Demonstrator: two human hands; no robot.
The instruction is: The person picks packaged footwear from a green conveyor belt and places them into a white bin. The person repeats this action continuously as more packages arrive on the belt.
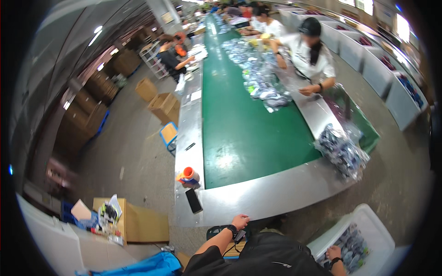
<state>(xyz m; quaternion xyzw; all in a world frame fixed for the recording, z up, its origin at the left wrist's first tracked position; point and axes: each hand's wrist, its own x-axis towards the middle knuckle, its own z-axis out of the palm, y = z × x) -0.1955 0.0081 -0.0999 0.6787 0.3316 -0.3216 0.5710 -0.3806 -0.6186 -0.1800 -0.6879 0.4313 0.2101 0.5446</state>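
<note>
Down by the dark lap, her right hand [333,252] fingers curl into packets [352,244] in a white bin [368,216]; left hand [240,221] grips the counter [258,198] edge. Likely lifting packets next.

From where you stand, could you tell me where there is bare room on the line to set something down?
The near green belt is bare up to the packet heap. The steel end is free between the phone and the bagged bundle. Farther up, packets crowd the belt. Your left hand rests at the steel edge; your right hand is in the bin.
</note>
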